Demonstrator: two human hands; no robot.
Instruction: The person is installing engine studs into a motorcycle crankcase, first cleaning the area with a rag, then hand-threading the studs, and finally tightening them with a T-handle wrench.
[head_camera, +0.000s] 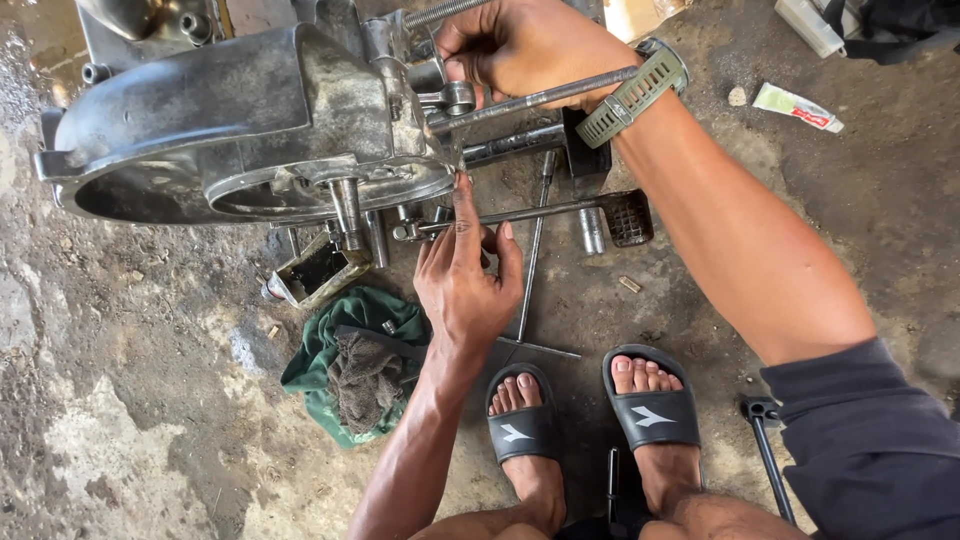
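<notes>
A grey metal engine casing (240, 120) stands on the dirty concrete floor in front of me. My right hand (520, 45) is at its top right, fingers curled shut by the ring end of a long metal wrench (540, 98) that runs across under my wrist. A green strap watch (635, 92) is on that wrist. My left hand (460, 285) reaches up from below, index finger straight and touching the casing's lower rim, thumb spread apart. It is next to a thin lever rod (530, 211) ending in a ribbed foot peg (630, 217).
A green cloth with a grey rag (350, 370) lies left of my feet, which are in black sandals (650, 410). A small oily metal box (315, 270) sits under the casing. A slim T-handle tool (533, 270), a white tube (797, 106) and a black-handled tool (768, 445) lie around.
</notes>
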